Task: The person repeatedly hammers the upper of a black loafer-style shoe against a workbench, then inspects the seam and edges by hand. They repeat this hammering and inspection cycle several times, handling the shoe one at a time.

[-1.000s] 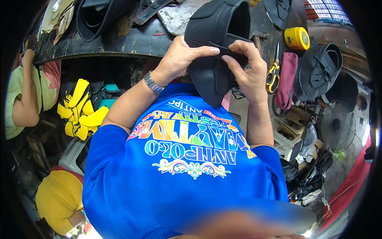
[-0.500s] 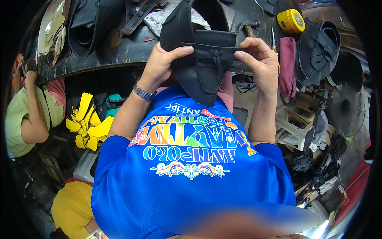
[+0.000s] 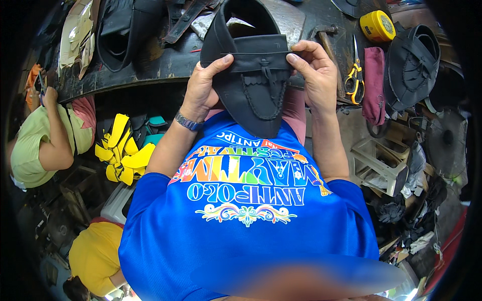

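A black shoe upper (image 3: 253, 95), with stitching around its toe and a strap across it, is stretched between my two hands over the table's near edge. My left hand (image 3: 205, 83) pinches its left side, thumb on top of the strap and the other fingers hidden underneath. On the other side, my right hand (image 3: 317, 70) grips the strap's right end between thumb and curled fingers. The toe points down toward my blue shirt, and the open collar part leans away over the table. To the right of my right hand lie scissors (image 3: 355, 83) with yellow-and-black handles.
The dark table (image 3: 145, 75) holds a hammer (image 3: 329, 50), a yellow tub (image 3: 377, 26), a maroon pouch (image 3: 374, 85), cardboard pieces (image 3: 78, 37) and more black uppers (image 3: 412, 67). Yellow cut pieces (image 3: 125, 153) are piled below. One person (image 3: 47, 135) works at left; another (image 3: 95, 256) is lower left.
The shoe upper has turned so its top faces me more squarely, and its strap lies flatter. Both hands keep hold. The view has shifted, showing the scissors more fully.
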Demonstrator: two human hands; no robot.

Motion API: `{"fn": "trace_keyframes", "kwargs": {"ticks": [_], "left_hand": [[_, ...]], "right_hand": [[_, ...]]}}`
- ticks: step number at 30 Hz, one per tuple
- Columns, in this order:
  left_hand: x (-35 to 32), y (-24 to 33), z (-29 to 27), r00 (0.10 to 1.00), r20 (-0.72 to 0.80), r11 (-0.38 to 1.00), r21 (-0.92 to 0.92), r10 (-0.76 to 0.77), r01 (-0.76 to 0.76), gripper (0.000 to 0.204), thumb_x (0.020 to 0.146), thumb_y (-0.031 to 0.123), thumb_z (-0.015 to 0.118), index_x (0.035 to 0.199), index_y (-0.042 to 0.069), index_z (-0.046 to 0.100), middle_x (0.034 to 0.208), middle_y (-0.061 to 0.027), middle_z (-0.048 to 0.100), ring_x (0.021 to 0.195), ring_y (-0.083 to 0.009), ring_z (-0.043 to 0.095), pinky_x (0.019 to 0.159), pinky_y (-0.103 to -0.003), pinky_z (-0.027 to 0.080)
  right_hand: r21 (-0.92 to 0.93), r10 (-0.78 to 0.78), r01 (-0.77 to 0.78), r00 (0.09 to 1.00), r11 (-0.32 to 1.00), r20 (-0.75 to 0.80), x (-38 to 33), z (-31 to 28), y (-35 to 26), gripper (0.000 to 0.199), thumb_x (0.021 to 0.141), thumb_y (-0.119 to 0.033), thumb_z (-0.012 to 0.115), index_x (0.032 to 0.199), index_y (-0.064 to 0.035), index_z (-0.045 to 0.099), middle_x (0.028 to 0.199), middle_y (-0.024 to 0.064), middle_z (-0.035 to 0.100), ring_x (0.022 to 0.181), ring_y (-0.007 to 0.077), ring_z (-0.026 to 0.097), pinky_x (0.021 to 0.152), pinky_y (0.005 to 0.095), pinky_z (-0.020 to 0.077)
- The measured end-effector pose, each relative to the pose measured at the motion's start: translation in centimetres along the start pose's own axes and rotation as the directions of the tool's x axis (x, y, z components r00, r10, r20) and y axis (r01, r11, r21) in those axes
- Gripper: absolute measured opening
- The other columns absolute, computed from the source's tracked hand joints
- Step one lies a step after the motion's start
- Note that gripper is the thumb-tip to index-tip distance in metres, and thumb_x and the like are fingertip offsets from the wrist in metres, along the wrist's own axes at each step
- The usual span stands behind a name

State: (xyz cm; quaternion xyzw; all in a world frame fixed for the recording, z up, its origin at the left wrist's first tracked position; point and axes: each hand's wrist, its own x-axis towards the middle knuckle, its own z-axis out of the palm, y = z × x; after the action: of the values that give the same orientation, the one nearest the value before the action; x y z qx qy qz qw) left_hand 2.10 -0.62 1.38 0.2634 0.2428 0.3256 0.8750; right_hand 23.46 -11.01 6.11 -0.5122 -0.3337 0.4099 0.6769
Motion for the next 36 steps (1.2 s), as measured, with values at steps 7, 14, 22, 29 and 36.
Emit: {"fn": "trace_keyframes", "kwargs": {"ticks": [7,14,22,29,36], "left_hand": [[-0.5,-0.8,0.3,0.995,-0.013,0.994,0.031,0.103,-0.103,0.036,0.094,0.017,0.070,0.126,0.003,0.060,0.117,-0.0147,0.070,0.104,-0.0251,0.070,0.088,-0.040,0.060],[-0.6,-1.3,0.6,0.975,-0.066,0.970,0.140,0.212,-0.201,0.037,0.093,0.019,0.071,0.124,0.002,0.060,0.117,-0.0143,0.070,0.103,-0.0244,0.070,0.087,-0.040,0.060],[-0.4,0.8,-0.5,0.986,-0.116,0.974,0.206,0.118,-0.093,0.042,0.097,0.022,0.068,0.132,0.002,0.055,0.114,-0.0081,0.067,0.102,-0.0161,0.066,0.086,-0.030,0.057],[-2.2,5.3,1.3,0.593,0.326,0.056,0.844,0.737,-0.534,0.052,0.092,0.018,0.072,0.138,0.006,0.051,0.129,-0.0106,0.055,0.122,-0.0262,0.057,0.107,-0.043,0.045],[2.1,7.4,6.5,0.666,0.744,-0.381,0.634,0.062,-0.673,0.026,0.084,0.029,0.078,0.097,0.009,0.069,0.113,-0.0137,0.065,0.112,-0.0322,0.061,0.100,-0.040,0.045]], "right_hand": [[0.059,-0.019,0.019,1.000,0.998,0.003,0.1,0.4,1.0,0.022,0.086,-0.001,0.073,0.106,-0.0027,0.066,0.092,0.0015,0.067,0.080,0.0074,0.060,0.069,0.0210,0.0479],[0.007,-0.045,0.045,0.999,0.999,0.003,0.0,0.3,0.9,0.021,0.086,-0.001,0.074,0.106,-0.0027,0.066,0.092,0.0009,0.066,0.081,0.0065,0.060,0.071,0.0205,0.0482],[0.040,-0.033,0.032,0.999,0.999,0.029,-0.1,0.7,1.2,0.023,0.086,-0.001,0.074,0.108,-0.0021,0.066,0.095,0.0004,0.066,0.084,0.0065,0.060,0.073,0.0205,0.0483],[0.033,-0.018,0.016,0.998,0.999,0.063,-0.2,1.5,1.7,0.026,0.086,-0.002,0.074,0.111,-0.0019,0.066,0.101,0.0022,0.066,0.087,0.0074,0.061,0.075,0.0206,0.0474],[0.069,-0.018,0.014,0.998,0.997,0.059,0.0,1.5,1.9,0.025,0.086,-0.002,0.074,0.110,-0.0016,0.066,0.101,0.0022,0.066,0.085,0.0074,0.060,0.074,0.0204,0.0475]]}}
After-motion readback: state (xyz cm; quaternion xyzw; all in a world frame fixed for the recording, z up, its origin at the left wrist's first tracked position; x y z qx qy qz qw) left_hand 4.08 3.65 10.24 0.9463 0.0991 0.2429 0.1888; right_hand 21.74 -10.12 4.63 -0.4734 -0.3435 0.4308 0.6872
